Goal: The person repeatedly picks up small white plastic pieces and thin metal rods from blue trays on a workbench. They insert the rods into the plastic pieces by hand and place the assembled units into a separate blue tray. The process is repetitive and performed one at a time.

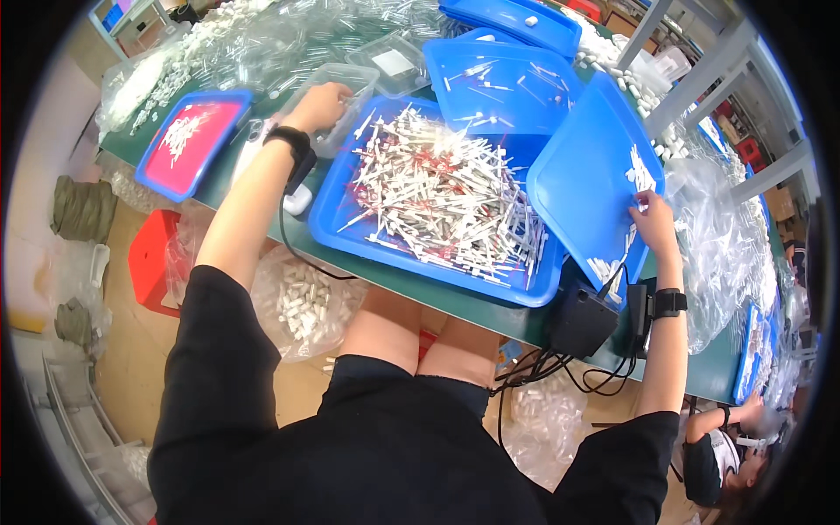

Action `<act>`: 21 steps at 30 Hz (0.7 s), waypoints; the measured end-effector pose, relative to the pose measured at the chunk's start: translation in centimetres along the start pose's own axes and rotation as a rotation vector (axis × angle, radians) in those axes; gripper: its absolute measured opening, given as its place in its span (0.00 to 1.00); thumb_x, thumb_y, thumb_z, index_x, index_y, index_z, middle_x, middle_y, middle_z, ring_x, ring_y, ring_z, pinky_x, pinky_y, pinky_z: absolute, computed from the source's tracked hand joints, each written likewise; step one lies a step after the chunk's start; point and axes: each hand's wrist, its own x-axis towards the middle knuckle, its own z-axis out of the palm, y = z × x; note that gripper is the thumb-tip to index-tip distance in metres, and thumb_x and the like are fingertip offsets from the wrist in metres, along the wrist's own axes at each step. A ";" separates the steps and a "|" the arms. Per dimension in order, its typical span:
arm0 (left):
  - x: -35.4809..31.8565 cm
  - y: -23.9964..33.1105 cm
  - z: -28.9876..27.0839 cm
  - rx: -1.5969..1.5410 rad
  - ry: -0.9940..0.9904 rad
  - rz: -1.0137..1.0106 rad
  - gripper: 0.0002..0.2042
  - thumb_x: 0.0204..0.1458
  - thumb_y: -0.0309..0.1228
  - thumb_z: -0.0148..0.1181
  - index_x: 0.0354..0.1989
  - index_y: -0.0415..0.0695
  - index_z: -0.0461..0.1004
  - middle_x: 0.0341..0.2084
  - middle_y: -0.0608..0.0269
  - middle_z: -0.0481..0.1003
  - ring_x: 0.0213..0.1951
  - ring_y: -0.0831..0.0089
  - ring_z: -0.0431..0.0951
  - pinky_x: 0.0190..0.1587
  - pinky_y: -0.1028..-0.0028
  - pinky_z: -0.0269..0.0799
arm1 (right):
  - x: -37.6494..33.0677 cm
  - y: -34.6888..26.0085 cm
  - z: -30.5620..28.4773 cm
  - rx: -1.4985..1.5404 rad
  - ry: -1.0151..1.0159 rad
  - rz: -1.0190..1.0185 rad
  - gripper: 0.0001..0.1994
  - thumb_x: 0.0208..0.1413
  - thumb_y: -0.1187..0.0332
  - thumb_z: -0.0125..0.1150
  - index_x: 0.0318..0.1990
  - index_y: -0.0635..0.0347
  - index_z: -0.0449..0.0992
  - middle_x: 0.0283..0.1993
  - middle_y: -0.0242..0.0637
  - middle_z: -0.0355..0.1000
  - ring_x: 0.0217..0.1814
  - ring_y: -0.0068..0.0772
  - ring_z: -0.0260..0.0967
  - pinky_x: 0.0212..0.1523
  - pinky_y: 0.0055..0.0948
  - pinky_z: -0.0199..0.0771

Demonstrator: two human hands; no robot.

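The small white pieces point(639, 171) at the right of the frame lie bunched along the right side of a slanted blue tray point(582, 166), with a second cluster near its lower corner. Handling them well probably calls for a light fingertip pinch, drawing one from the edge of the bunch so its neighbours do not scatter. The slanted tray overlaps the right side of a larger blue tray point(325, 210), so pressing on it could tip or slide it; gentle contact seems wise. That larger tray, at the middle of the frame, carries a loose heap of slender white sticks point(437, 192) flecked with red, which a sweeping forearm could spill.

The left arm reaches up to the upper left of centre, where the left hand point(322, 107) is bent over a clear plastic box point(357, 98), palm down and fingers curled; whether they grasp anything cannot be told. The right arm stretches upward at the right of the frame, and the right hand point(656, 227) is at the bunch, thumb and fingers drawn together at its lower end. Whether a piece is pinched there is too small to tell. Wrist straps and black cables near both arms could snag on the counter point(437, 313) edge.
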 end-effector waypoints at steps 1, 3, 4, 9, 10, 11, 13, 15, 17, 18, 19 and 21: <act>-0.1 0.2 -0.1 0.007 0.000 -0.041 0.12 0.44 0.28 0.56 0.38 0.42 0.77 0.35 0.49 0.78 0.40 0.58 0.78 0.45 0.65 0.72 | 0.1 0.0 0.3 -0.025 0.062 -0.018 0.12 0.46 0.69 0.61 0.38 0.65 0.75 0.41 0.51 0.73 0.45 0.53 0.69 0.46 0.40 0.69; -0.6 1.2 -0.4 0.020 -0.004 -0.119 0.11 0.43 0.28 0.56 0.36 0.42 0.77 0.32 0.50 0.78 0.39 0.58 0.78 0.43 0.65 0.72 | 0.2 1.1 0.7 -0.173 0.042 -0.064 0.14 0.45 0.70 0.63 0.41 0.66 0.74 0.40 0.49 0.74 0.42 0.47 0.72 0.44 0.36 0.71; -0.6 1.0 -0.4 0.011 0.002 -0.117 0.10 0.44 0.28 0.57 0.35 0.42 0.77 0.31 0.51 0.78 0.38 0.58 0.78 0.43 0.65 0.72 | 0.2 1.6 0.7 -0.247 0.031 -0.085 0.16 0.44 0.71 0.63 0.42 0.67 0.74 0.39 0.48 0.74 0.40 0.43 0.73 0.43 0.33 0.72; -0.9 1.2 -1.1 -0.121 0.037 -0.177 0.08 0.45 0.30 0.58 0.32 0.42 0.77 0.29 0.52 0.78 0.35 0.61 0.79 0.40 0.67 0.72 | -0.3 0.0 0.1 -0.044 0.027 0.037 0.08 0.43 0.70 0.61 0.32 0.63 0.77 0.35 0.48 0.75 0.41 0.51 0.72 0.44 0.39 0.70; -0.9 1.1 -1.1 -0.121 0.125 -0.155 0.08 0.45 0.31 0.58 0.33 0.42 0.77 0.29 0.52 0.78 0.35 0.62 0.78 0.40 0.68 0.72 | -0.5 -0.6 -0.2 -0.014 0.026 0.081 0.08 0.43 0.70 0.62 0.31 0.63 0.78 0.33 0.47 0.75 0.40 0.50 0.73 0.43 0.38 0.71; -0.9 0.9 -1.2 -0.120 0.212 -0.133 0.09 0.46 0.31 0.58 0.34 0.42 0.76 0.29 0.53 0.78 0.35 0.63 0.78 0.40 0.68 0.71 | -0.7 -1.1 -0.3 0.026 0.037 0.097 0.08 0.42 0.70 0.62 0.31 0.62 0.78 0.32 0.46 0.76 0.38 0.48 0.73 0.42 0.37 0.71; -1.0 1.5 -1.9 -0.206 0.335 -0.105 0.10 0.47 0.32 0.59 0.36 0.42 0.75 0.30 0.53 0.78 0.35 0.65 0.78 0.40 0.68 0.71 | -1.5 -1.7 -0.6 0.106 0.061 0.142 0.07 0.41 0.69 0.63 0.29 0.61 0.79 0.30 0.43 0.76 0.36 0.45 0.74 0.41 0.36 0.72; -1.3 1.7 -3.3 -0.373 0.408 -0.108 0.11 0.48 0.34 0.59 0.38 0.42 0.74 0.31 0.54 0.78 0.35 0.66 0.78 0.40 0.68 0.71 | -1.7 -2.1 -0.5 0.088 0.052 0.139 0.08 0.42 0.67 0.63 0.31 0.60 0.80 0.31 0.42 0.76 0.36 0.43 0.75 0.41 0.34 0.72; -1.5 1.4 -3.9 -0.554 0.380 -0.034 0.11 0.53 0.34 0.57 0.40 0.40 0.72 0.32 0.56 0.77 0.35 0.70 0.77 0.38 0.72 0.71 | -1.9 -2.5 -0.2 0.082 0.057 0.118 0.09 0.42 0.66 0.62 0.31 0.59 0.80 0.32 0.42 0.76 0.35 0.43 0.75 0.40 0.34 0.73; -2.2 3.1 -4.7 -0.724 0.335 -0.045 0.11 0.53 0.33 0.57 0.40 0.41 0.72 0.32 0.57 0.77 0.35 0.71 0.76 0.37 0.74 0.71 | -2.3 -2.6 -0.2 0.077 0.069 0.104 0.09 0.43 0.65 0.62 0.31 0.59 0.80 0.32 0.42 0.76 0.34 0.44 0.75 0.40 0.35 0.73; -3.0 4.9 -5.5 -0.895 0.290 -0.056 0.10 0.54 0.32 0.56 0.41 0.41 0.71 0.33 0.59 0.77 0.35 0.73 0.76 0.37 0.76 0.70 | -2.5 -2.5 -0.3 0.072 0.084 0.088 0.09 0.43 0.65 0.61 0.31 0.59 0.80 0.32 0.41 0.76 0.34 0.44 0.74 0.40 0.35 0.73; -4.8 8.2 -6.5 -1.060 0.176 -0.048 0.11 0.57 0.32 0.53 0.44 0.39 0.70 0.33 0.62 0.74 0.32 0.77 0.73 0.34 0.80 0.68 | -2.8 -1.8 -0.2 0.072 0.204 -0.055 0.08 0.45 0.67 0.59 0.31 0.59 0.77 0.27 0.37 0.74 0.28 0.34 0.72 0.33 0.30 0.71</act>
